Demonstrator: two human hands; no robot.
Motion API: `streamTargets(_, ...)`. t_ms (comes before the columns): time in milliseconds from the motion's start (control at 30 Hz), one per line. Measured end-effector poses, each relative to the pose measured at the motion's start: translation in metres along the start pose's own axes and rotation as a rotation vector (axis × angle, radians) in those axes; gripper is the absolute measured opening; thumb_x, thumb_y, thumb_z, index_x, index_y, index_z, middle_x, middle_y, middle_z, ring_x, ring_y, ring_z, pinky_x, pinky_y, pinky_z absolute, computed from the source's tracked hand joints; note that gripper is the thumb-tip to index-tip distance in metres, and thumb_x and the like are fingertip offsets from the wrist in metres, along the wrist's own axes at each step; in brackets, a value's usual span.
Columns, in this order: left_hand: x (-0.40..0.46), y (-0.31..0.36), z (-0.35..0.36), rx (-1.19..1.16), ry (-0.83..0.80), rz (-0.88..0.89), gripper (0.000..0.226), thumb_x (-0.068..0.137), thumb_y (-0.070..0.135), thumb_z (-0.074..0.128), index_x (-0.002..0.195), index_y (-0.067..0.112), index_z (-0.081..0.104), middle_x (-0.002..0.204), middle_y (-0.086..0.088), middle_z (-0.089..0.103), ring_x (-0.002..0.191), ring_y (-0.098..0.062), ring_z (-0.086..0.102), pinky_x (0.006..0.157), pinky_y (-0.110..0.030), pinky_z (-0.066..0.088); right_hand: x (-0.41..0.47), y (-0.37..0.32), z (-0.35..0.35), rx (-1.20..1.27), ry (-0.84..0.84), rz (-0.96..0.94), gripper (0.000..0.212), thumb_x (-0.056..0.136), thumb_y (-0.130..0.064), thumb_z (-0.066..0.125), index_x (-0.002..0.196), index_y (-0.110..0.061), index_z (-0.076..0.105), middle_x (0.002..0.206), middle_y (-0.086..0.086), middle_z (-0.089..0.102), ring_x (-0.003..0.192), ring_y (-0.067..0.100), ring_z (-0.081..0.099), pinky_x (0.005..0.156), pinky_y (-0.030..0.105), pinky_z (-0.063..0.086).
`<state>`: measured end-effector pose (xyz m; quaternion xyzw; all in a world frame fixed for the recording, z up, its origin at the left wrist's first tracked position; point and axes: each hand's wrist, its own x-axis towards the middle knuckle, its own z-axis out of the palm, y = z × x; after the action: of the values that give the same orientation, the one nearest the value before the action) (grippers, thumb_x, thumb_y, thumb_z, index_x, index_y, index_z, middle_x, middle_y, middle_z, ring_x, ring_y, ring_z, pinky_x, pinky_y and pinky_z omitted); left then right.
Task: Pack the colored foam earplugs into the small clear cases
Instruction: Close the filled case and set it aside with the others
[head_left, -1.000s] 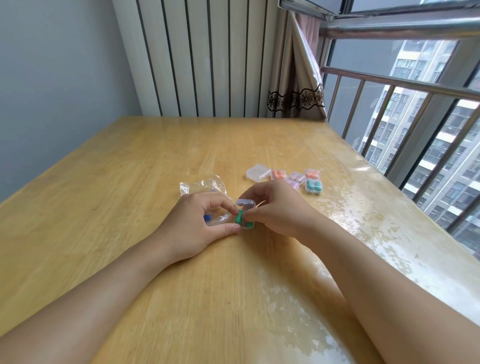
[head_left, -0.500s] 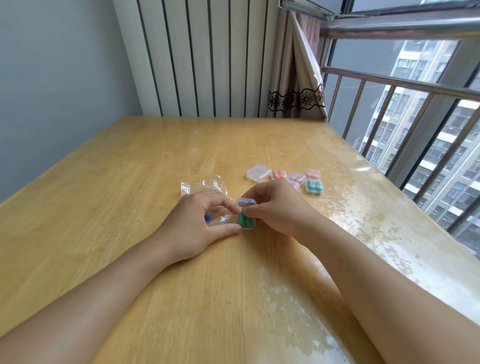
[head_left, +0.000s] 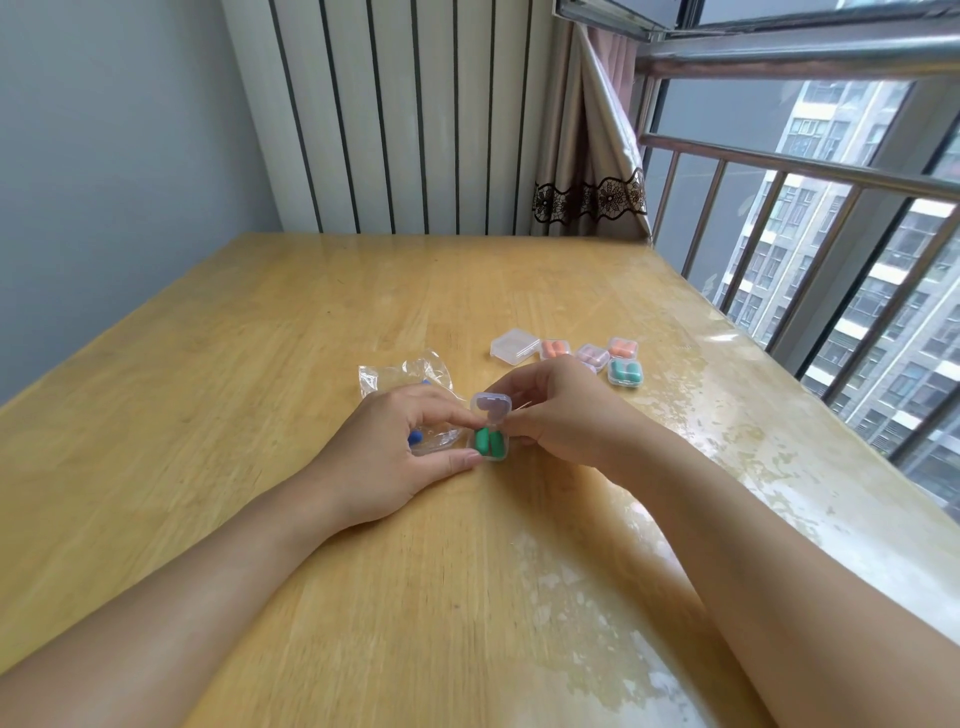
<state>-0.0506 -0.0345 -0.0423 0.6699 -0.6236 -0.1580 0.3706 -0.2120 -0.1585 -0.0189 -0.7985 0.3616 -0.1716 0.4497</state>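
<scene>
Corner by a barred window (head_left: 810, 218), grey wall on the left, white ribbed panel behind, a lace-trimmed curtain (head_left: 592, 171) at the far right corner. Pale wooden table (head_left: 260, 519), glossy and patchy on the window side.

Open clear case (head_left: 489, 434) at table centre, lid raised at the back; two green earplugs (head_left: 488, 442) lie side by side in its base.

Farther back, toward the window, a cluster of small cases: one clear closed case (head_left: 514, 345) with no colour showing in it, an orange-filled case (head_left: 555, 349), a pale pink-filled case (head_left: 593, 356), a second orange case (head_left: 622, 347), and a teal-filled case (head_left: 625, 372), all near each other.

Crumpled clear plastic bag (head_left: 402, 382) left of the open case, partly under the left hand; something blue (head_left: 414, 437) shows inside it.

Left hand (head_left: 395, 457): fingers curled, forefinger and thumb pinching the open case's left side. Right hand (head_left: 561, 410): fingers curled, fingertips against the case's right side at the lid hinge.
</scene>
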Motion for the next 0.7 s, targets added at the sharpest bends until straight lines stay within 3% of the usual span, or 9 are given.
streamTargets(233,0.000,0.000,0.000,-0.014,0.005,0.003,0.029,0.081,0.033,0.081,0.106,0.047,0.073,0.110,0.021,0.068,0.109,0.003,0.060,0.081,-0.013,0.044,-0.003,-0.003,-0.002,-0.026,-0.023,-0.019,0.023,0.085,-0.008,0.070,0.101,-0.021,0.079,0.081,-0.002,0.077,0.075,0.008,0.066,0.086,0.035,0.059)
streamTargets(367,0.001,-0.002,0.000,-0.037,0.033,-0.031,0.025,0.077,0.033,0.084,0.098,0.036,0.071,0.106,0.017,0.071,0.106,0.003,0.064,0.092,-0.027,0.052,-0.002,-0.002,-0.002,-0.045,-0.025,-0.027,0.023,0.085,-0.004,0.071,0.098,-0.021,0.079,0.084,0.001,0.078,0.083,0.016,0.073,0.090,0.044,0.060)
streamTargets(433,0.001,-0.002,0.000,-0.019,0.054,-0.040,0.031,0.074,0.032,0.086,0.098,0.033,0.065,0.103,0.016,0.071,0.103,0.004,0.065,0.090,-0.022,0.051,-0.001,-0.001,-0.001,-0.059,-0.007,-0.046,0.020,0.087,-0.006,0.070,0.094,-0.022,0.079,0.085,0.002,0.079,0.087,0.022,0.075,0.087,0.049,0.060)
streamTargets(533,0.001,-0.002,0.001,-0.030,0.062,-0.056,0.047,0.073,0.033,0.087,0.112,0.033,0.061,0.106,0.017,0.069,0.105,0.008,0.063,0.090,-0.013,0.045,0.000,0.001,-0.001,-0.138,0.001,-0.125,0.018,0.089,-0.010,0.069,0.097,-0.023,0.079,0.090,0.000,0.077,0.081,0.014,0.073,0.082,0.042,0.062)
streamTargets(600,0.001,-0.002,0.001,-0.027,0.048,-0.057,0.049,0.074,0.035,0.086,0.116,0.035,0.062,0.107,0.018,0.070,0.106,0.010,0.062,0.092,-0.015,0.046,-0.002,0.000,-0.003,-0.186,-0.037,-0.169,0.018,0.091,-0.012,0.067,0.102,-0.021,0.079,0.092,-0.005,0.078,0.077,0.003,0.069,0.078,0.033,0.059)
streamTargets(700,0.001,-0.002,0.001,-0.015,0.033,-0.049,0.042,0.075,0.037,0.085,0.113,0.037,0.065,0.108,0.020,0.070,0.107,0.011,0.062,0.094,-0.021,0.049,-0.009,-0.005,-0.011,-0.201,-0.135,-0.170,0.021,0.092,-0.015,0.065,0.109,-0.021,0.077,0.097,-0.009,0.078,0.089,0.005,0.072,0.087,0.033,0.059)
